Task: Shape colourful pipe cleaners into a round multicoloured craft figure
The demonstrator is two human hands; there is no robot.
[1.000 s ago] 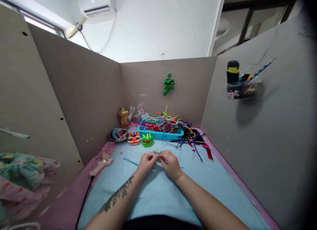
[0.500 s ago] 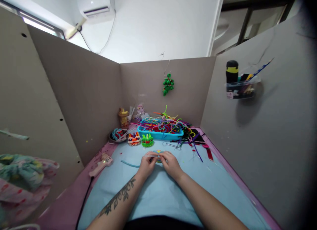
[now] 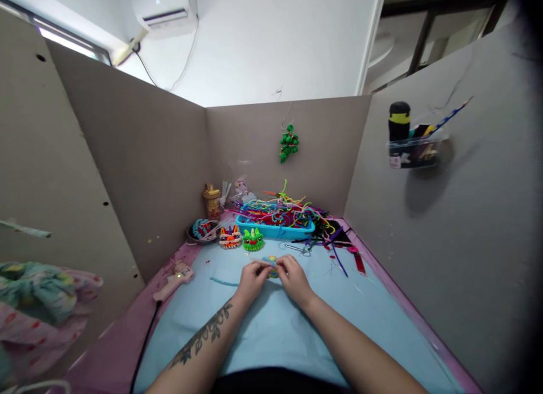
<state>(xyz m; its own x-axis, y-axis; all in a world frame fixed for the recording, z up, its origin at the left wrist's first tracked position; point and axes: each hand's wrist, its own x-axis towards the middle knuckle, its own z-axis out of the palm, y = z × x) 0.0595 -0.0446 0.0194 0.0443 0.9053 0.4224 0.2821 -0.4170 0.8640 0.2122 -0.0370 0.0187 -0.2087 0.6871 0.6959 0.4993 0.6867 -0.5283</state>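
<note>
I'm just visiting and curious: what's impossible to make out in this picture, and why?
All in the head view:
Small blue and yellow piece: full shape hidden by the left hand and right hand.
Blue strip: one end hidden by the left hand.
Blue tray: floor hidden under colourful strips.
Black cord: cut off by the bottom edge.

Counted here: two hands (image 3: 253, 278) (image 3: 294, 278), one blue-and-yellow piece (image 3: 272, 274), two fuzzy animal heads (image 3: 229, 238) (image 3: 253, 241), one blue tray (image 3: 275, 231), one glue gun (image 3: 173, 283), one hanging green ornament (image 3: 289, 144).
</note>
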